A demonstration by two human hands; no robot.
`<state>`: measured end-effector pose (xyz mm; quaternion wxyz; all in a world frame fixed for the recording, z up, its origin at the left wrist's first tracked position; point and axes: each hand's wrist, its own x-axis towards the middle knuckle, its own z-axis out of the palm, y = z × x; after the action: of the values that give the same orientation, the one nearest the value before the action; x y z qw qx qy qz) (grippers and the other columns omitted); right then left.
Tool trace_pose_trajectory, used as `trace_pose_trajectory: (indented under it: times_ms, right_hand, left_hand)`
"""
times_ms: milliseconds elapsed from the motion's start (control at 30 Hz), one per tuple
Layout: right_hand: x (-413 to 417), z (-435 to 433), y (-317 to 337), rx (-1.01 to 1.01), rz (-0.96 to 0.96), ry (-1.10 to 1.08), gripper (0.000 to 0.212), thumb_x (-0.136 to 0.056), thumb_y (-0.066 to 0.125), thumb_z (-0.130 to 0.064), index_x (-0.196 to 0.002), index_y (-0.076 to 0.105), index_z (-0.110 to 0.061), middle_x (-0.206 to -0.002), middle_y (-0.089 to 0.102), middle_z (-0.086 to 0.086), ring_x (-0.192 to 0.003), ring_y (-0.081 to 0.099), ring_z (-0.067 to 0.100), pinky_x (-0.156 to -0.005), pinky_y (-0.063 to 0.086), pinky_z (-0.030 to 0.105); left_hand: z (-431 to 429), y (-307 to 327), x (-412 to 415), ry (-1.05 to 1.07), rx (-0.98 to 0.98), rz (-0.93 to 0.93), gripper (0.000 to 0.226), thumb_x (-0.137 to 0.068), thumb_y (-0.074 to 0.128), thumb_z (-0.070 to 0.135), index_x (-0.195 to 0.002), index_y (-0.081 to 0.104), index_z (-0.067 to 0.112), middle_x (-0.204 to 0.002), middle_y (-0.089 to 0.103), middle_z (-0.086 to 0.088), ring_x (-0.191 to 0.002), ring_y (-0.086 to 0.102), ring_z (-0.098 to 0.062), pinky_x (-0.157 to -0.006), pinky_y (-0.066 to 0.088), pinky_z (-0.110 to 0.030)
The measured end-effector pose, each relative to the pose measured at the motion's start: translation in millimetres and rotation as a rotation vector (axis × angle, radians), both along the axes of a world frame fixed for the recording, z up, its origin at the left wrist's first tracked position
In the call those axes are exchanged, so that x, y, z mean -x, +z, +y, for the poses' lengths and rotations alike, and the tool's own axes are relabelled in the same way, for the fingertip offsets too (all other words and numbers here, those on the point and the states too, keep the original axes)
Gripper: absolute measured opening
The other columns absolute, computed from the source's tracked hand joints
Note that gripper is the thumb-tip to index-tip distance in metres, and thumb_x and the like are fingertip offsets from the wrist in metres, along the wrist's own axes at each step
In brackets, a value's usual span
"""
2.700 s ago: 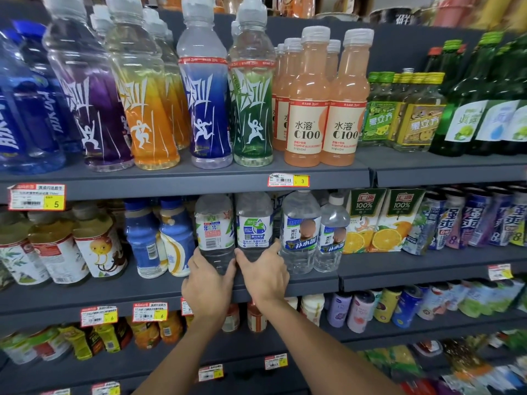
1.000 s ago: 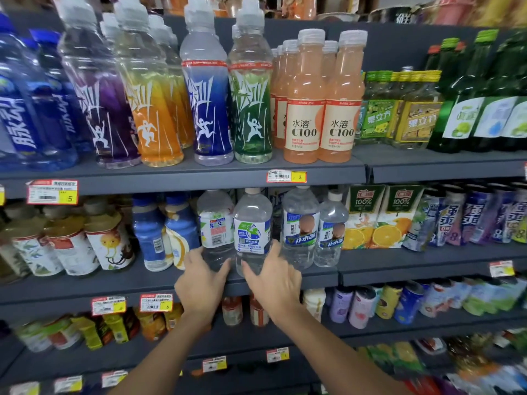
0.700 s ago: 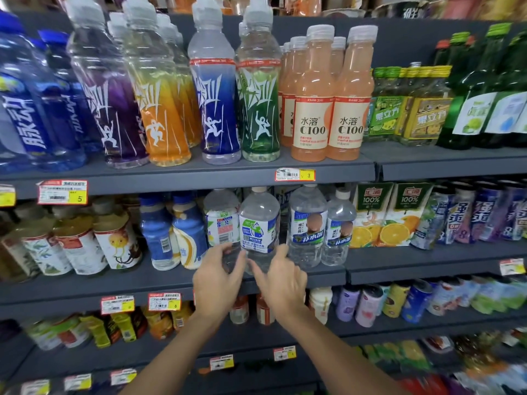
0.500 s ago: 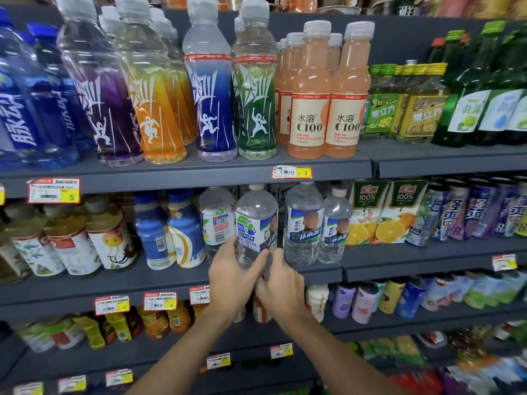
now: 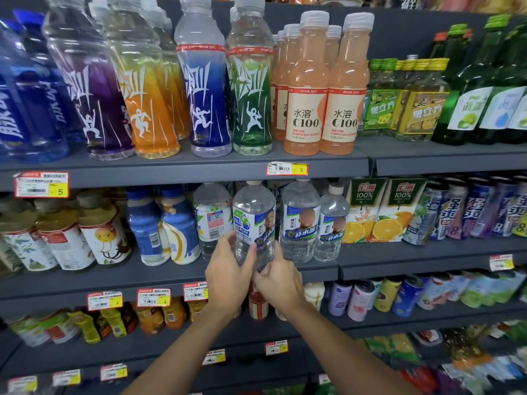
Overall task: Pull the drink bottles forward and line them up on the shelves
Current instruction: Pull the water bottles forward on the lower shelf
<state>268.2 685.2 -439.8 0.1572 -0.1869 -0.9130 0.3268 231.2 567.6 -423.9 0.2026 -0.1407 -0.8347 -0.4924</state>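
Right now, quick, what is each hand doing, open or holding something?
Left hand: closed around the lower body of the clear water bottle.
Right hand: closed on the same bottle, near its base.

One cam only, head-worn & wide-angle w/ bowed edges: it faces straight into the dark grey metal store shelving (image 5: 182,169), looking fwd & slightly down, so the middle shelf sits approx at frame centre, the tall clear plastic sports-drink bottles w/ coloured wraps (image 5: 145,109) loom large at upper left, and lower shelves blur off toward bottom right. It's close in: both forearms (image 5: 182,352) enter from the bottom edge, left hand (image 5: 228,270) & right hand (image 5: 281,283) meeting just below centre, holding the clear plastic water bottle w/ blue-green label (image 5: 253,220) at the middle shelf's front.
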Motion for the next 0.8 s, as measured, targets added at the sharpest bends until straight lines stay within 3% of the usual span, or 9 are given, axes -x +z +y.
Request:
trace_pose_trajectory:
  times_ms: [67,133,233,333,433,600,733,800]
  right_hand:
    - [2.0,-6.0,-0.2,0.058,0.022,-0.030,0.098,-0.081,0.056,-0.073,-0.156,0.018,-0.021,-0.073,0.072,-0.006,-0.085,0.071,0.018,-0.074,0.053,0.036]
    - [4.0,-10.2,-1.5,0.086,0.051,-0.081,0.088,-0.082,0.063,-0.066,-0.150,0.024,-0.025,-0.084,0.073,-0.003,-0.089,0.071,0.021,-0.079,0.056,0.039]
    - [5.0,-15.2,-1.1,0.125,0.081,-0.154,0.080,-0.081,0.069,-0.059,-0.142,0.031,-0.025,-0.090,0.074,-0.005,-0.094,0.070,0.020,-0.083,0.055,0.039]
    - [3.7,-25.1,2.8,0.132,0.101,-0.245,0.073,-0.076,0.071,-0.064,-0.129,0.035,-0.029,-0.093,0.074,-0.004,-0.095,0.070,0.023,-0.082,0.054,0.039]
    - [3.7,-33.5,2.7,0.094,0.085,-0.307,0.080,-0.078,0.069,-0.067,-0.135,0.032,-0.024,-0.098,0.074,-0.001,-0.097,0.071,0.025,-0.080,0.054,0.038]
    - [7.1,-27.3,6.2,0.041,0.049,-0.263,0.101,-0.078,0.067,-0.067,-0.154,0.019,-0.021,-0.108,0.073,0.001,-0.104,0.069,0.027,-0.084,0.050,0.038]
    - [8.2,-21.8,12.8,0.050,0.028,-0.219,0.077,-0.074,0.070,-0.068,-0.130,0.040,-0.025,-0.109,0.072,0.000,-0.102,0.069,0.027,-0.083,0.053,0.038]
    - [9.3,-24.0,13.7,0.051,0.027,-0.250,0.078,-0.071,0.073,-0.069,-0.124,0.041,-0.022,-0.109,0.072,0.003,-0.101,0.069,0.028,-0.081,0.052,0.037]
  left_hand:
    - [-12.0,1.0,3.6,0.056,0.019,0.046,0.036,-0.095,0.055,0.054,-0.123,0.049,0.033,-0.110,0.061,0.018,-0.100,0.061,-0.001,-0.086,0.054,-0.032]
    - [-27.0,1.7,10.6,0.128,0.048,0.081,0.031,-0.095,0.055,0.050,-0.118,0.049,0.031,-0.106,0.056,0.016,-0.097,0.058,-0.004,-0.081,0.052,-0.032]
    - [-41.4,-0.3,18.4,0.189,0.092,0.051,0.041,-0.094,0.061,0.046,-0.124,0.050,0.022,-0.112,0.056,0.008,-0.104,0.058,-0.012,-0.083,0.051,-0.035]
    - [-41.6,-1.8,18.1,0.212,0.111,0.012,0.050,-0.090,0.066,0.047,-0.128,0.047,0.021,-0.117,0.056,0.006,-0.109,0.057,-0.013,-0.083,0.050,-0.034]
    - [-39.7,-2.7,16.5,0.237,0.084,-0.024,0.061,-0.085,0.069,0.052,-0.131,0.045,0.020,-0.119,0.055,0.005,-0.108,0.058,-0.015,-0.080,0.048,-0.032]
    - [-35.8,-3.4,17.9,0.257,0.160,-0.083,0.075,-0.083,0.074,0.053,-0.139,0.041,0.013,-0.130,0.053,-0.007,-0.122,0.053,-0.025,-0.089,0.050,-0.044]
    - [-32.0,-2.3,19.9,0.278,0.233,-0.128,0.079,-0.085,0.073,0.051,-0.142,0.040,0.007,-0.132,0.054,-0.014,-0.123,0.053,-0.032,-0.088,0.050,-0.048]
    - [-29.8,-2.8,20.6,0.283,0.254,-0.145,0.078,-0.085,0.072,0.052,-0.141,0.040,0.007,-0.130,0.054,-0.015,-0.120,0.054,-0.034,-0.086,0.051,-0.048]
